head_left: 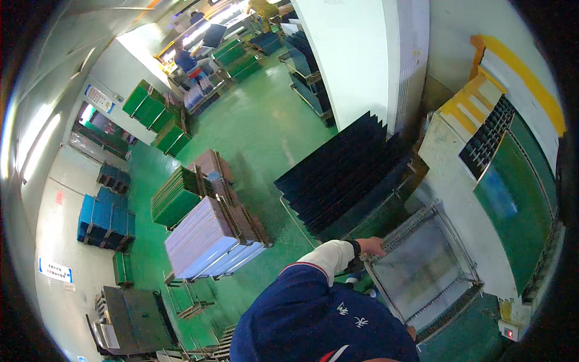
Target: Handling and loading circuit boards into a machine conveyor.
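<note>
My left hand, in a navy sleeve with a white cuff and a dark band at the wrist, is closed on the upper left corner of a metal rack. The rack is an open frame with spring-like coils along its rails, and a pale grey surface shows inside it. Lower down, a small patch of skin beside the rack's near left corner looks like my right hand; the sleeve hides its fingers. Just beyond my left hand, a rack of upright black panels stands close to the metal rack.
To the right stands a pale machine with rollers and a green panel. Left on the green floor are racks of white panels and green panels. Blue panels line the wall. A person sits far off by bright lights.
</note>
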{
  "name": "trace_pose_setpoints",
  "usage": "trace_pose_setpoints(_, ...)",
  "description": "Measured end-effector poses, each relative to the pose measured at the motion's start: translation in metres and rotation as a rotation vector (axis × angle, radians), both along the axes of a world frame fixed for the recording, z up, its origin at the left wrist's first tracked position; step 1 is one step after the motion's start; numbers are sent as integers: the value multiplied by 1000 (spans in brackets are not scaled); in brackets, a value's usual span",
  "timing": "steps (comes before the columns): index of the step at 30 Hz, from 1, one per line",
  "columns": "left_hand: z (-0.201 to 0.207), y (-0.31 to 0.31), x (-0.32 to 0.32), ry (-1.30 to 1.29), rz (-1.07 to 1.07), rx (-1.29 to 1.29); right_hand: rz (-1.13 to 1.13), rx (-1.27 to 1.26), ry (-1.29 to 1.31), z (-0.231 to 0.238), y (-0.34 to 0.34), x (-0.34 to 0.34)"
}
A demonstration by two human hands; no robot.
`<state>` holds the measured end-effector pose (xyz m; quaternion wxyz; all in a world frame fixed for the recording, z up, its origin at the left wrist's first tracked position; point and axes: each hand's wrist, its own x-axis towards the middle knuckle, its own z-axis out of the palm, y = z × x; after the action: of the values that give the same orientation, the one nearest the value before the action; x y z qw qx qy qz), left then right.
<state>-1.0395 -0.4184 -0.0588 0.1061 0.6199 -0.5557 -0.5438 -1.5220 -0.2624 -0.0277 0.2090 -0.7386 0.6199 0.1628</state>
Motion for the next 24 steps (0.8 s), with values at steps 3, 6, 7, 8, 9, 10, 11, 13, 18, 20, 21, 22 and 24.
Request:
trace_pose_setpoints(3, 68, -50, -16, 6, -272, 111, -31, 12, -111, -15, 45, -18)
trace_pose_setpoints(6, 55, -6, 10, 325, 1, 60, -306, 388, -437, 25, 24, 3)
trace_pose_setpoints(7, 103, -18, 3, 213, -46, 228, -585, 579, -623, 44, 10, 13)
trace_pose_setpoints(8, 123, -18, 0, 33, -91, 137, -798, 722, -762, 56, -2, 19)
trace_pose_setpoints(9, 63, 0, 13, 206, 51, 205, -878, 825, -815, 71, -18, 23)
trace_pose_setpoints(10, 85, -13, -9, 56, 5, 206, -610, 770, -847, 17, 9, -22)
trace_pose_setpoints(11, 48, -4, 1, 57, 43, 192, -36, 682, -457, 25, -11, -19)
trace_pose_setpoints(13, 71, -13, -30, -50, 2, 101, -42, 463, -233, -43, 43, -52)
trace_pose_setpoints(18, 49, -5, -31, -226, 75, 55, 122, 10, -262, 5, -8, -33)
trace_pose_setpoints(20, 29, 5, -20, -208, 99, 61, 338, -259, -92, 8, -48, -44)
trace_pose_setpoints(21, 23, 6, -17, -201, 82, 27, 304, -296, -90, -2, -67, -61)
trace_pose_setpoints(22, 25, 11, -17, -198, 67, -7, 273, -333, -93, -13, -88, -78)
trace_pose_setpoints(24, 37, 30, -29, -332, 23, -52, 193, -452, -53, -25, -136, -97)
